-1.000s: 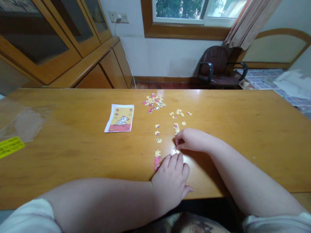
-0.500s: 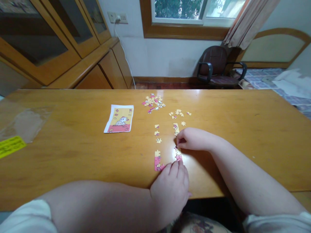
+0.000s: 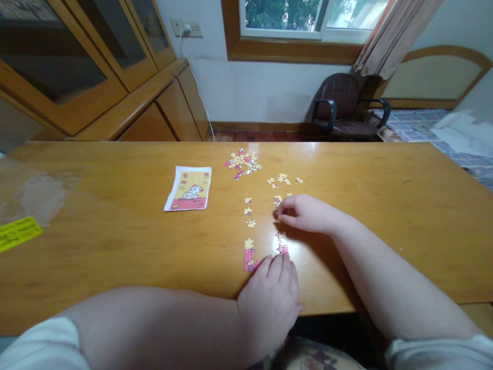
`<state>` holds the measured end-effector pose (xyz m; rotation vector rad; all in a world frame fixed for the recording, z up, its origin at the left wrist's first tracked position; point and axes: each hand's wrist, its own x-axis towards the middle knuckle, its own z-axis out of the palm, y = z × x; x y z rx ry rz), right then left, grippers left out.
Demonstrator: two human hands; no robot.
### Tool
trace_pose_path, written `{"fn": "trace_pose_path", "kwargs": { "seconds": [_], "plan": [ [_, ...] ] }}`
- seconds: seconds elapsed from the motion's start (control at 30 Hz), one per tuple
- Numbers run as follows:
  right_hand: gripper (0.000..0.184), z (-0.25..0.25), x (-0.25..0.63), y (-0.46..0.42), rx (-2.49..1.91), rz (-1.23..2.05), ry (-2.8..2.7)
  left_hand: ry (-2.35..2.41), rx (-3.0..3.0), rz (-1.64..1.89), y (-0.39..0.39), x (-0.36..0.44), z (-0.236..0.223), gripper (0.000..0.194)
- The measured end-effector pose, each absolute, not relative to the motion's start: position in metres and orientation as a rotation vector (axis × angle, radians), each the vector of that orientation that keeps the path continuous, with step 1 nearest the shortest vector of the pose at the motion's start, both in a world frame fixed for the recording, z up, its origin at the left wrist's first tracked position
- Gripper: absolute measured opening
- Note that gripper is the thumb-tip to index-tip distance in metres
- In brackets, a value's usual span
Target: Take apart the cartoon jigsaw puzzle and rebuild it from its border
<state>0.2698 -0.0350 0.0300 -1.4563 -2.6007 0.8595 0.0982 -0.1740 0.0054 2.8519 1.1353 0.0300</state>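
Observation:
My left hand (image 3: 271, 295) rests flat near the table's front edge, fingers together and stretched forward, tips at a joined pink-and-yellow puzzle strip (image 3: 249, 255) and a second short strip (image 3: 282, 243). My right hand (image 3: 304, 212) lies farther up the table with fingers curled in a pinch over a small joined piece (image 3: 277, 200); what it grips is hidden. Three loose pieces (image 3: 249, 211) lie in a column to its left. A heap of loose pieces (image 3: 242, 162) and a smaller scatter (image 3: 284, 179) lie beyond.
A reference picture card (image 3: 188, 188) lies left of the pieces on the wooden table (image 3: 115, 231). Clear plastic wrap (image 3: 38, 192) and a yellow label (image 3: 17, 232) sit at the left edge. Cabinets stand at the left; a brown armchair (image 3: 342, 105) is beyond the table.
My right hand moved up the table away from me, uncovering the second short strip. My left hand slid back toward the front edge.

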Motion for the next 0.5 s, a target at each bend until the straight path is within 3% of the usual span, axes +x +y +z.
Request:
{"fn": "trace_pose_path", "kwargs": {
  "seconds": [0.13, 0.5],
  "plan": [
    [0.032, 0.019, 0.279, -0.023, -1.371, 0.533, -2.584, 1.109, 2.881, 0.06, -0.174, 0.097, 0.001, 0.069],
    [0.033, 0.016, 0.28, -0.021, -1.354, 0.599, -2.609, 1.104, 2.871, 0.018, -0.172, 0.098, -0.002, 0.073]
  ]
}}
